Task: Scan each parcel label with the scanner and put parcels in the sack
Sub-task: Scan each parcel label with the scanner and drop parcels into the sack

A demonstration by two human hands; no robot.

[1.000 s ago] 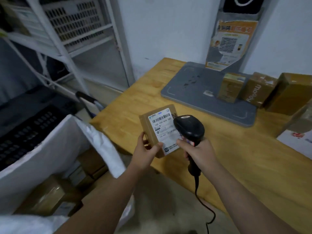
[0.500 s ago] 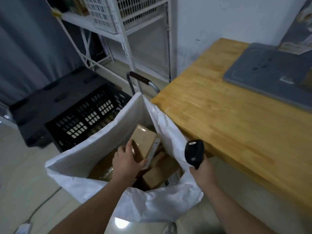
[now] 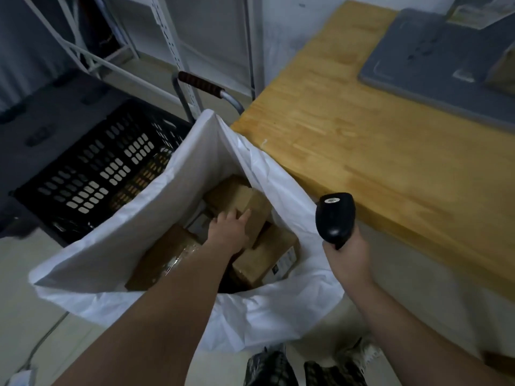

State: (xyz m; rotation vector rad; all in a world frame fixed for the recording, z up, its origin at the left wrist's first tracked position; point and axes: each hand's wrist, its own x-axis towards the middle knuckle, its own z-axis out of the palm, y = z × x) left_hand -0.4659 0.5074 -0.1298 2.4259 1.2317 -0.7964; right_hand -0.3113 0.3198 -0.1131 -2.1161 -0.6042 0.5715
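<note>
The white sack (image 3: 156,227) stands open on the floor beside the wooden table (image 3: 362,140). My left hand (image 3: 229,230) reaches down inside it, fingers laid fairly straight on a small brown parcel (image 3: 255,206) that lies on the other boxes. Two more brown parcels, one (image 3: 264,260) with a white label and one (image 3: 161,260) under clear tape, sit lower in the sack. My right hand (image 3: 348,260) grips the handle of the black scanner (image 3: 334,215), upright just right of the sack's rim, by the table's front edge.
A black slotted crate (image 3: 94,171) sits left of the sack, and a trolley handle (image 3: 200,83) rises behind it. White metal shelving (image 3: 167,37) stands at the back. A grey mat (image 3: 434,68) lies on the far table. My shoes (image 3: 306,369) show at the bottom.
From scanning the label over the table, my left hand carried the parcel left into the sack and lowered it onto the boxes. The scanner stayed in my right hand, now beside the sack.
</note>
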